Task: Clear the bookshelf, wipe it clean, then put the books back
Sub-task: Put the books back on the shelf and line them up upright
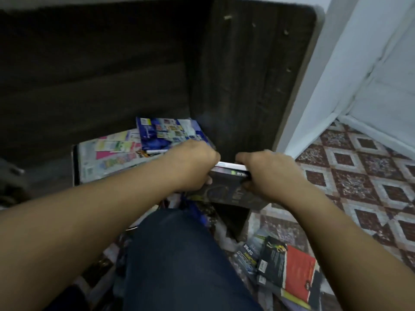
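A dark wooden bookshelf (247,75) fills the upper half of the view. On its low shelf lie a blue-covered book (166,133) on top of a pale book with colourful print (107,158). Both hands hold a dark book (229,187) with a white page edge at the shelf's front right corner. My left hand (193,167) grips its left end and my right hand (267,173) grips its right end, fingers curled under the cover.
Several books lie on the patterned floor at lower right, among them a red and black one (294,272) and a grey one (249,252). My knee in dark jeans (179,261) is below the hands. A white wall (350,63) stands to the right.
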`<state>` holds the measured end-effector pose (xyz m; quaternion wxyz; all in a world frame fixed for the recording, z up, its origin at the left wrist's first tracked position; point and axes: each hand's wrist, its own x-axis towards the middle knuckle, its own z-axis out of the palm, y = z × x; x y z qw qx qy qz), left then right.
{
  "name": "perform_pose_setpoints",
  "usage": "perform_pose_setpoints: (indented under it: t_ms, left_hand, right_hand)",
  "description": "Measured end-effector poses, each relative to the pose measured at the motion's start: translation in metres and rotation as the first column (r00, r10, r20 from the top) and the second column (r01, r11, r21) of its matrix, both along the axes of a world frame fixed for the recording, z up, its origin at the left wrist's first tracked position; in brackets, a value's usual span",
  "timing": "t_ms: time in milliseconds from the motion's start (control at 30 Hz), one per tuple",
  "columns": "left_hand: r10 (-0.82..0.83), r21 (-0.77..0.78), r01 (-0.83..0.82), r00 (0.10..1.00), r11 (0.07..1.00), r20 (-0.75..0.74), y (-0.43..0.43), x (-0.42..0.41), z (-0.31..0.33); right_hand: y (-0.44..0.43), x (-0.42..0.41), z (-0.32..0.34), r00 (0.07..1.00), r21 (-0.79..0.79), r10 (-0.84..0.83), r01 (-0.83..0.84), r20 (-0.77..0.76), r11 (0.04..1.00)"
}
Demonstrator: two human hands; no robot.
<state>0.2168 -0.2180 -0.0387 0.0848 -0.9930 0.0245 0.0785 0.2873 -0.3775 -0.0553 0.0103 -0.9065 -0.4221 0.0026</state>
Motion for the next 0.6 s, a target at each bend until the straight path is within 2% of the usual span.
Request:
perform_pose_setpoints:
  t_ms: [133, 233, 333, 400, 467, 600]
  left_hand:
    - [0.068, 0.116, -0.08, 0.992, 0.99, 0.107, 0.04, -0.018, 0.032]
    - [0.104, 0.173, -0.149, 0.965, 0.974, 0.241, 0.07, -0.02, 0.047]
    - [0.043, 0.251, -0.166, 0.901, 0.954, 0.432, 0.097, -0.014, 0.042]
    - [0.005, 0.311, -0.18, 0.872, 0.933, 0.489, 0.114, -0.01, 0.031]
    - [-0.035, 0.353, -0.182, 0.849, 0.918, 0.527, 0.127, -0.003, 0.014]
    - [-0.046, 0.393, -0.17, 0.873, 0.904, 0.485, 0.143, 0.012, -0.038]
  right_hand:
    - [0.04, -0.005, 0.027, 0.991, 0.097, 0.083, -0.093, 0.104, 0.991]
    - [0.073, 0.004, 0.034, 0.978, 0.192, 0.071, -0.109, 0.197, 0.975]
    - [0.106, 0.021, 0.022, 0.939, 0.355, 0.057, -0.184, 0.339, 0.917]
    - [0.126, 0.033, 0.007, 0.918, 0.397, 0.083, -0.248, 0.388, 0.884]
    - [0.142, 0.046, -0.01, 0.925, 0.42, 0.117, -0.273, 0.361, 0.865]
    - [0.163, 0.065, -0.055, 0.951, 0.39, 0.185, -0.273, 0.248, 0.879]
